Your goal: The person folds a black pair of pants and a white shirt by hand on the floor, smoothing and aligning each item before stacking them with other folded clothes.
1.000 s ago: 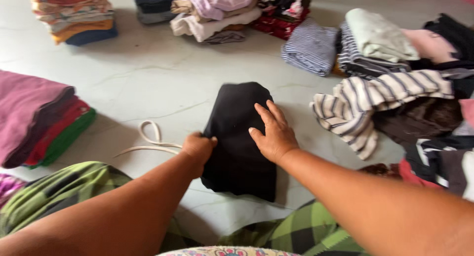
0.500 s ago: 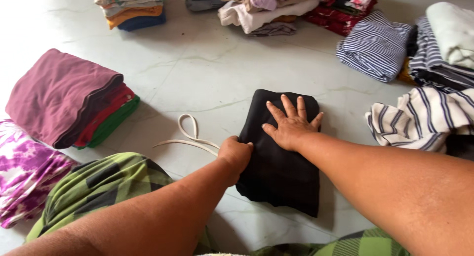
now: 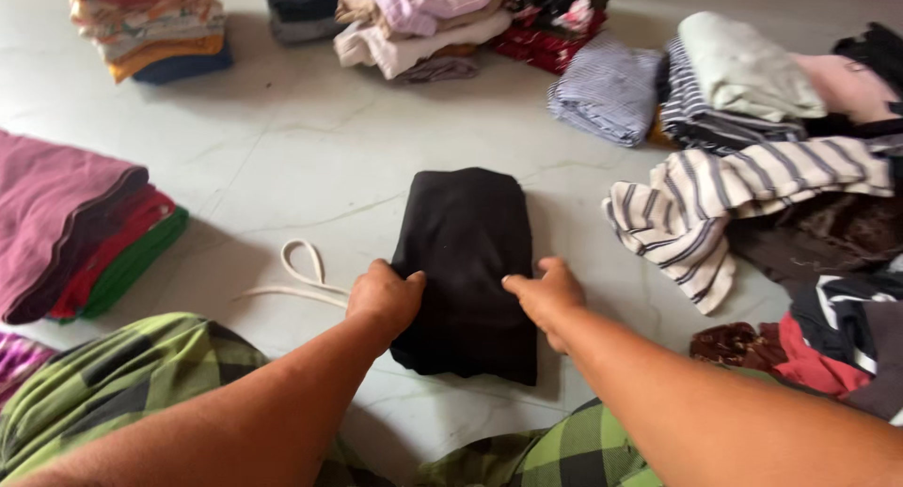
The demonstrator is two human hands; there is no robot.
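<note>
From the head view, a folded black garment point(image 3: 464, 266) lies flat on the pale floor point(image 3: 310, 149), straight ahead of the person's knees in green checked cloth point(image 3: 141, 374). The left hand point(image 3: 384, 297) pinches the garment's left edge, fingers curled over the fabric and thumb on top. The right hand point(image 3: 546, 294) clasps its right edge the same way, thumb pointing in across the cloth. Both hands sit on the garment's near half, one on each side.

Just left of the garment, touching the left hand's side, a white cord point(image 3: 299, 273) lies looped on the floor. Further left is a stack of maroon, red and green cloth point(image 3: 80, 224). Right of the garment lies a rumpled striped shirt point(image 3: 715, 200), part of a loose heap of clothes point(image 3: 828, 252). Beyond the garment, well apart, stand a folded pile in orange and blue point(image 3: 150, 26), a pink and cream pile point(image 3: 414, 22) and a folded blue-striped piece point(image 3: 607, 90).
</note>
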